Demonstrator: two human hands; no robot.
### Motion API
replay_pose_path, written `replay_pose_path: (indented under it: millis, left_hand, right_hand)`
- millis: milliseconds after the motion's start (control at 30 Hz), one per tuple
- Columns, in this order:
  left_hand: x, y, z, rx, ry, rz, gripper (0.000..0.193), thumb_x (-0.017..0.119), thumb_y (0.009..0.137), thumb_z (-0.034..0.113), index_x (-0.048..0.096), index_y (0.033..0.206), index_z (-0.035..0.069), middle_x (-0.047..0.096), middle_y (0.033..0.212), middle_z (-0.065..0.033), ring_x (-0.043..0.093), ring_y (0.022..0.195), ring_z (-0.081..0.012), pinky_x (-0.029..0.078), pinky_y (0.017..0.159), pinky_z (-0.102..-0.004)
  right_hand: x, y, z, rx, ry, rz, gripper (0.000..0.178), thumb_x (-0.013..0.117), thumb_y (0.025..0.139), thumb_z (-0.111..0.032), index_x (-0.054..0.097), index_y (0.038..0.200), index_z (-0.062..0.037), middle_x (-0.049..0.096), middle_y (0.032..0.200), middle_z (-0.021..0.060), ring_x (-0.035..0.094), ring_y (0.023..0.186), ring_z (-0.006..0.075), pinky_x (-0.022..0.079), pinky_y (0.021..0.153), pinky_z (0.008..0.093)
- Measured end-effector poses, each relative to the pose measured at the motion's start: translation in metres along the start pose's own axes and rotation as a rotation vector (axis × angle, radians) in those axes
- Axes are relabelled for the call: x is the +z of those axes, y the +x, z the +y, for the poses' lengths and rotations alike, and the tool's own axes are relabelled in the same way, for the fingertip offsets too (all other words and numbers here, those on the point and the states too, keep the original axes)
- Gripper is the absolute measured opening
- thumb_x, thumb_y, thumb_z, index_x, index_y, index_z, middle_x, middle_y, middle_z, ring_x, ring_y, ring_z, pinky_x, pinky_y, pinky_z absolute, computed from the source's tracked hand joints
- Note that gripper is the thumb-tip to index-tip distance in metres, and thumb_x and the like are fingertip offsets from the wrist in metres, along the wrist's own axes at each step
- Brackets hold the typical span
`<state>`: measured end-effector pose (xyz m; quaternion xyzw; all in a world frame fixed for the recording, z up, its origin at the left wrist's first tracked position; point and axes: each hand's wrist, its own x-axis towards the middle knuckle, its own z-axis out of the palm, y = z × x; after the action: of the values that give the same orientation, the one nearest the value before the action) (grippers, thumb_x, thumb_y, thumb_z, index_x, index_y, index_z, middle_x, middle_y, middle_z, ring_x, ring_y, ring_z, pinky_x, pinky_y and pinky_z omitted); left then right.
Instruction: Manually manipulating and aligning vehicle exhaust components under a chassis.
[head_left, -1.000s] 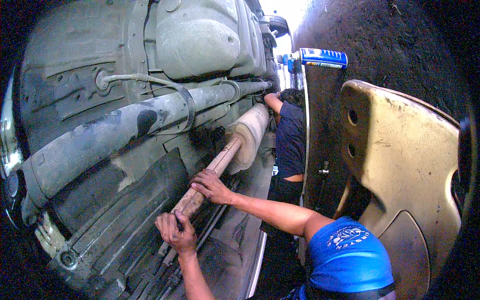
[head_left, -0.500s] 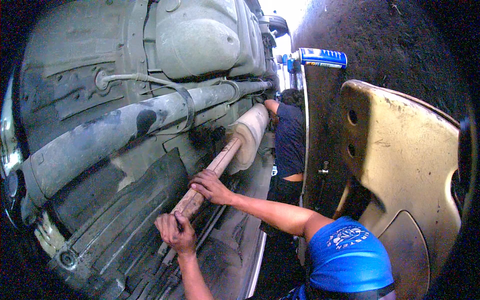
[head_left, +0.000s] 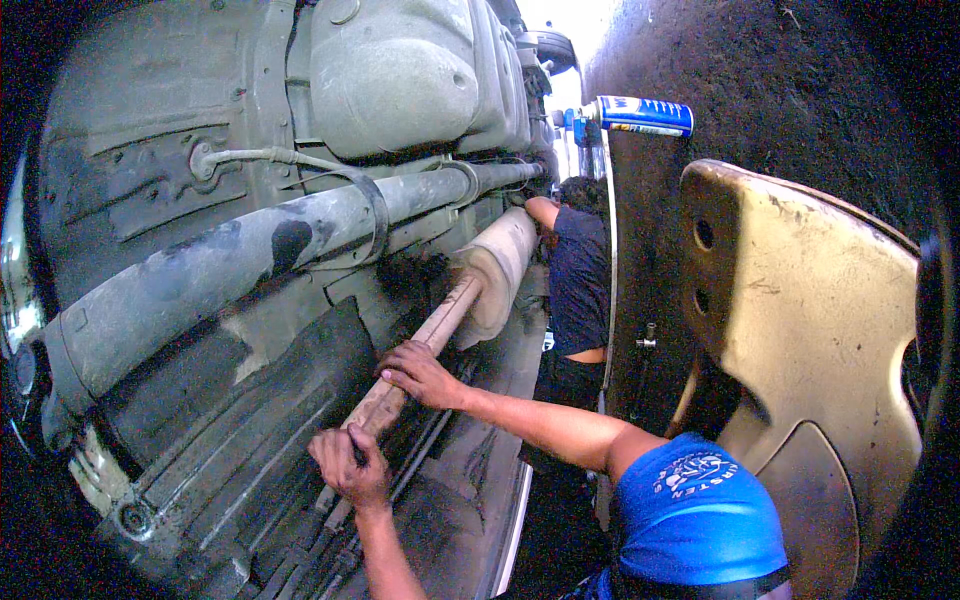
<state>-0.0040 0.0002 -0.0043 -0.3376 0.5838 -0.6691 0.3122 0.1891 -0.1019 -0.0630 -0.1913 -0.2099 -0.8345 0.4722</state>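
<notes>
a: hands first. how many?
b: two of the wearer's own, both bare: one left hand (head_left: 350, 465) and one right hand (head_left: 422, 374).
a: other people?
b: one co-worker (head_left: 580, 275).
a: pipes and tubes?
b: one pale brown pipe (head_left: 448, 316), plus one thick grey tube (head_left: 180, 290).
a: mufflers?
b: just one muffler (head_left: 505, 262).
a: bulging grey shells (head_left: 395, 90)?
b: one, up top.
a: spray cans?
b: a single blue spray can (head_left: 648, 117).
a: tan panels?
b: one tan panel (head_left: 820, 300), with two round holes (head_left: 705, 234) that i can count.
a: tyres?
b: one tyre (head_left: 553, 46) that i can make out.
a: blue sleeves?
b: one blue sleeve (head_left: 700, 525).
</notes>
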Motion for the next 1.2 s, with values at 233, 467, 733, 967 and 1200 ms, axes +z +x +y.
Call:
replay_pose_path:
  millis: [233, 467, 733, 967, 1200]
  left_hand:
    - [-0.001, 0.002, 0.007, -0.042, -0.030, -0.046, 0.016, 0.054, 0.088, 0.001, 0.052, 0.073, -0.001, 0.050, 0.071, -0.0156, 0.050, 0.071, -0.0337, 0.041, 0.070, -0.0442]
    - [-0.001, 0.005, 0.004, -0.107, -0.036, -0.100, 0.018, 0.053, 0.088, 0.001, 0.049, 0.070, -0.001, 0.048, 0.070, -0.0157, 0.049, 0.071, -0.0336, 0.040, 0.070, -0.0444]
    - [0.001, 0.006, 0.005, -0.072, -0.055, -0.061, 0.019, 0.054, 0.087, 0.002, 0.048, 0.070, 0.000, 0.047, 0.069, -0.0155, 0.047, 0.070, -0.0333, 0.038, 0.068, -0.0436]
    - [0.000, 0.008, 0.008, -0.069, -0.048, -0.064, 0.019, 0.054, 0.088, 0.002, 0.048, 0.070, 0.000, 0.047, 0.069, -0.0156, 0.048, 0.070, -0.0329, 0.038, 0.067, -0.0434]
    - [-0.002, 0.005, 0.007, -0.098, -0.042, -0.089, 0.019, 0.053, 0.089, 0.003, 0.050, 0.071, -0.001, 0.049, 0.071, -0.0157, 0.049, 0.071, -0.0326, 0.039, 0.069, -0.0435]
  right_hand:
    - [-0.004, -0.002, -0.001, 0.064, -0.006, -0.033, 0.032, 0.047, 0.098, -0.031, 0.063, 0.107, -0.0056, 0.059, 0.107, 0.0125, 0.050, 0.109, 0.0306, 0.033, 0.101, 0.0419]
    - [-0.004, 0.000, 0.010, -0.044, -0.054, -0.063, 0.027, 0.051, 0.095, -0.022, 0.060, 0.120, -0.0165, 0.058, 0.119, 0.0120, 0.049, 0.116, 0.0358, 0.035, 0.100, 0.0544]
    - [-0.003, -0.001, 0.007, 0.039, 0.008, -0.081, 0.025, 0.053, 0.094, -0.025, 0.062, 0.115, -0.0139, 0.058, 0.118, 0.0122, 0.050, 0.112, 0.0356, 0.037, 0.098, 0.0508]
    - [-0.007, 0.003, 0.005, 0.138, 0.047, -0.093, 0.026, 0.051, 0.096, -0.028, 0.062, 0.113, -0.0120, 0.059, 0.116, 0.0127, 0.050, 0.113, 0.0349, 0.035, 0.100, 0.0500]
    - [-0.009, 0.002, 0.001, 0.071, 0.040, -0.088, 0.025, 0.048, 0.098, -0.027, 0.063, 0.113, -0.0137, 0.059, 0.118, 0.0110, 0.049, 0.114, 0.0351, 0.032, 0.103, 0.0521]
